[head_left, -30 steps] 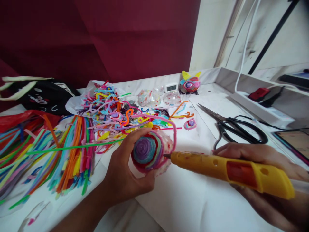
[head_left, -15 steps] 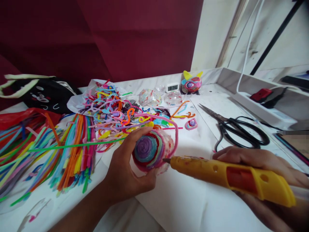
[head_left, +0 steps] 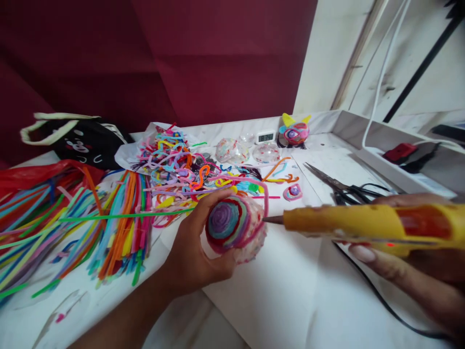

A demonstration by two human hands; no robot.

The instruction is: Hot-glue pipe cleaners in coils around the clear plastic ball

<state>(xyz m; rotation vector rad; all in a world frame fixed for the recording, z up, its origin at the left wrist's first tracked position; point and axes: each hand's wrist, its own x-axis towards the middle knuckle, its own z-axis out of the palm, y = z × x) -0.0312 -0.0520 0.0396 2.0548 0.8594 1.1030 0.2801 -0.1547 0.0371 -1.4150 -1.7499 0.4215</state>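
My left hand [head_left: 191,252] is wrapped round a clear ball [head_left: 236,228] whose face is covered with a spiral of coloured pipe cleaners, purple at its centre. A pink pipe cleaner [head_left: 254,186] arches loose from the ball's right side. My right hand [head_left: 410,257] grips a yellow glue pen [head_left: 366,224] held level. Its metal tip [head_left: 271,220] points left and sits right at the ball's right edge.
Straight pipe cleaners [head_left: 72,223] lie at the left, a tangle of bent ones [head_left: 174,162] behind the ball. Black scissors [head_left: 348,189], clear domes [head_left: 232,149], a small clock [head_left: 266,136] and a finished decorated ball [head_left: 295,132] sit beyond. A black bag [head_left: 80,143] lies far left.
My right hand has lifted the glue pen and levelled it; its tip has moved from the ball's lower right up to the right edge. The view has shifted a little.
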